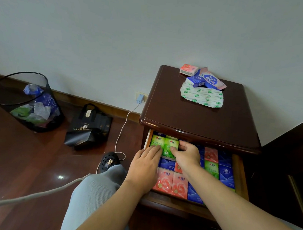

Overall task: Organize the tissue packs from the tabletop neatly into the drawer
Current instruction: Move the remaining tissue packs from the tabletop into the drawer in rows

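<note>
The open drawer [239, 175] of a dark wooden nightstand [200, 118] holds several tissue packs in green, blue and pink rows. My left hand [143, 166] lies flat with straight fingers on a green pack [157, 141] at the drawer's back left. My right hand [187, 155] rests on the neighbouring green pack [171, 145], fingers spread over it. On the tabletop lie a pink tissue pack [189, 69], a blue wipes pack [210, 81] with a small blue pack [194, 82] beside it, and a white-green wrapper [202, 97].
A mesh waste bin [28, 102] with rubbish stands on the floor at left. A black paper bag [88, 128] leans near a wall socket with a charger [140, 98] and white cable. My knee [95, 191] and a black shoe [109, 161] are beside the drawer.
</note>
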### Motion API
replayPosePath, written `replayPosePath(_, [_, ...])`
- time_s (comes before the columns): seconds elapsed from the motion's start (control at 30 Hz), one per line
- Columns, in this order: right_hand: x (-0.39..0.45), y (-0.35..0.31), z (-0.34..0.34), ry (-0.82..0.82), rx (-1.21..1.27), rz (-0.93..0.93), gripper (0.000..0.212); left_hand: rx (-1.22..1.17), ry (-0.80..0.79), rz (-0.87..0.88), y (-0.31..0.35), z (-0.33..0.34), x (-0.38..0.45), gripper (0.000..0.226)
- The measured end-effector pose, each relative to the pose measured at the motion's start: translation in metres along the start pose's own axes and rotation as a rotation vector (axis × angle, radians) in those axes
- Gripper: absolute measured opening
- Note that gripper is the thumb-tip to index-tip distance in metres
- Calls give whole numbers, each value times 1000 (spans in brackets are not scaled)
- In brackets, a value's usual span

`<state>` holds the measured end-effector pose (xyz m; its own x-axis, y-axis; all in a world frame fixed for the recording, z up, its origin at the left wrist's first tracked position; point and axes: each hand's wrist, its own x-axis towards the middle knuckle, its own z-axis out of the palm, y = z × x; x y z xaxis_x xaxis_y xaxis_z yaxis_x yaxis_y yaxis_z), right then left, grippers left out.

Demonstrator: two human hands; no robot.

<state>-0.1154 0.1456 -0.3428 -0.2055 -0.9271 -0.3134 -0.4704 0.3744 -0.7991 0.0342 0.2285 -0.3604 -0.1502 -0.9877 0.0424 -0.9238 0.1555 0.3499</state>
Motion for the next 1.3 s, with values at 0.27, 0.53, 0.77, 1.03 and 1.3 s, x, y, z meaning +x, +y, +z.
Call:
replayPosePath(0.27, [-5, -4, -4, -22, -6, 17, 53, 22, -13, -2, 1, -1, 0, 70])
replayPosePath(0.53, [-28, 9, -45, -80, 42, 185, 28, 16, 460, -20, 15, -36, 22, 27])
replayPosePath(0.77, [-11, -29, -106, 6, -41, -222, 47, 121, 331, -108, 28, -66, 105, 50])
replayPosePath(1.03, [80, -89, -109, 208, -115, -470, 23, 184, -57, -255, 26, -45, 159, 71])
replayPosePath(1.3, [190, -162, -62, 364, -436, -393, 60, 276, 12, -209, 26, -39, 155, 72])
